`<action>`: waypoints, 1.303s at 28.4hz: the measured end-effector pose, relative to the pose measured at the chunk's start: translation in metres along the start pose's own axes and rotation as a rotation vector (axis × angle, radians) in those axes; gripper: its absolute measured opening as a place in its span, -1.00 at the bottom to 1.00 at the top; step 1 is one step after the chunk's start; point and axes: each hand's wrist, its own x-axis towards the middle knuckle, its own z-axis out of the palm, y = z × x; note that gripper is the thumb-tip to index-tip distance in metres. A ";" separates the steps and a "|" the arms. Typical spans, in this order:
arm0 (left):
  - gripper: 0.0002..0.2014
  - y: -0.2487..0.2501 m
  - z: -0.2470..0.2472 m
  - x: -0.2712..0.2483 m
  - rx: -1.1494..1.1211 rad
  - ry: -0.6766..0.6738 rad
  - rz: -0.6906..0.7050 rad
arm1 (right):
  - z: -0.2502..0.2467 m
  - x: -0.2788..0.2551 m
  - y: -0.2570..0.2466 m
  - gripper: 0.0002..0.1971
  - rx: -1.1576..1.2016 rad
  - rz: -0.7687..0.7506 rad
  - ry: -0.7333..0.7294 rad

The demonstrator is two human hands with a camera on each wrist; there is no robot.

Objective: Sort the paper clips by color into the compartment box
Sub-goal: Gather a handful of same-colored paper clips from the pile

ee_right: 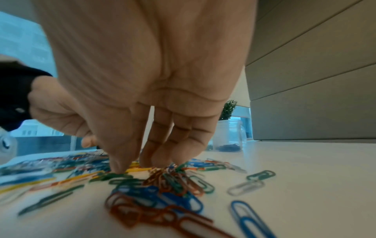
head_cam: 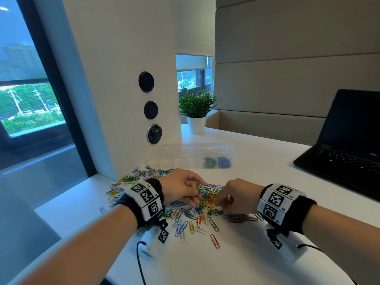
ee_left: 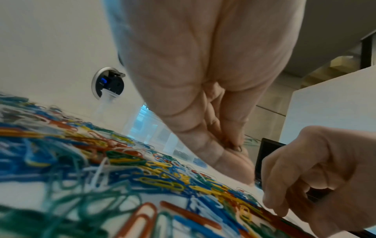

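Both forearms fill the bottom of the head view, each with a black wristband (head_cam: 144,199) covered in square marker tags. Beyond them the white table (head_cam: 257,173) runs back to a white pillar (head_cam: 123,79) with round sockets, and a black laptop (head_cam: 347,136) sits open at the far right.

Next down in size: the clear compartment box (head_cam: 195,155), lying near the foot of the pillar, well apart from the hands. It's got a green bunch (head_cam: 209,162) and a blue bunch (head_cam: 224,161) in two neighbouring sections at its right end. A small potted plant (head_cam: 196,109) stands behind it.

Then the paper clips (head_cam: 185,210) themselves, a mixed pile of red, blue, green, yellow and white spread between and around both hands.

Left hand (head_cam: 182,187) has its fingers curled down into the pile, can't tell if it's actually got one. Right hand (head_cam: 234,197) has its fingertips (ee_right: 118,167) pressed down on the clips, thumb tucked close, pinching at a small red and green cluster (ee_right: 173,178).
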 end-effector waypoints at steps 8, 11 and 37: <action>-0.75 0.004 -0.011 -0.008 -0.170 0.067 -0.184 | 0.009 0.013 -0.007 -0.76 -0.093 -0.002 -0.045; -0.78 0.009 -0.005 -0.008 -0.103 0.030 -0.205 | 0.008 0.016 -0.009 -0.82 -0.092 -0.011 -0.047; -0.81 0.013 0.039 0.004 1.093 -0.143 0.146 | -0.011 -0.014 0.014 -0.88 0.409 0.134 0.010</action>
